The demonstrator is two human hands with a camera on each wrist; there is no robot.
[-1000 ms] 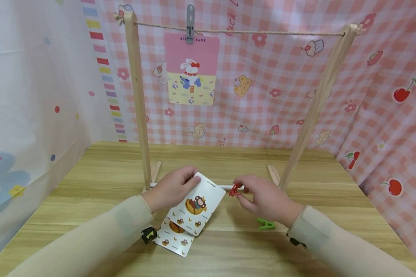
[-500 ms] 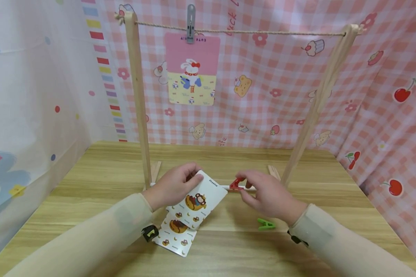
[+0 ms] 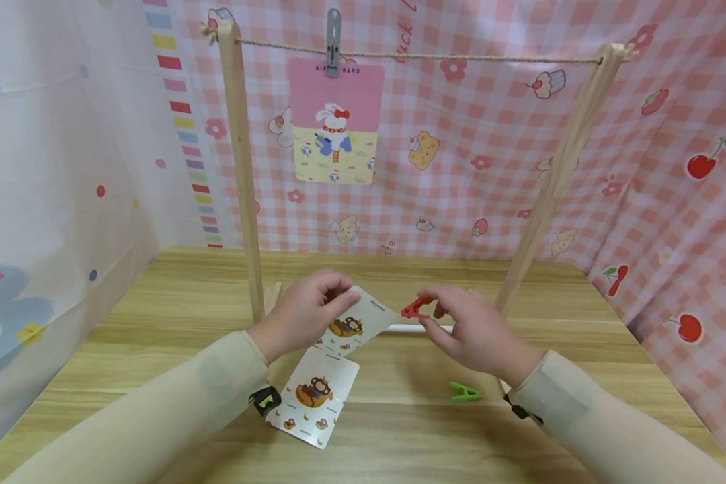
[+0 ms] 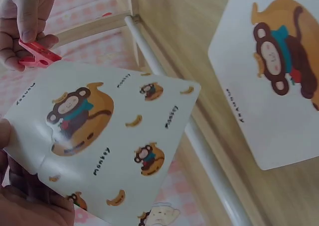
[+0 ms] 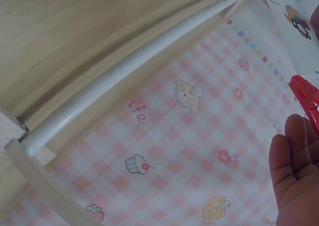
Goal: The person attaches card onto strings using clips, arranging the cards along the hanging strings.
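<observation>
In the head view my left hand (image 3: 302,312) holds a white monkey card (image 3: 369,321) by its upper edge, raised above the table. My right hand (image 3: 474,329) pinches a small red clothespin (image 3: 414,308) between thumb and fingers. The clothespin's tip meets the card's right corner; the left wrist view shows the red clothespin (image 4: 41,56) at that corner too. Whether it grips the card, I cannot tell. A second monkey card (image 3: 316,396) lies on the table below my left hand. To the right, a green clothespin (image 3: 464,392) rests on the wood.
A wooden frame (image 3: 242,175) stands behind my hands, with a rope (image 3: 460,57) strung across its top. From the rope a pink and yellow rabbit card (image 3: 335,121) hangs in a grey clip (image 3: 333,44). A white rod (image 3: 411,329) joins the frame's feet.
Both hands have risen a little, lifting the held card and the red clothespin away from the table. More of the lower card shows now. The clothespin has come to the held card's corner.
</observation>
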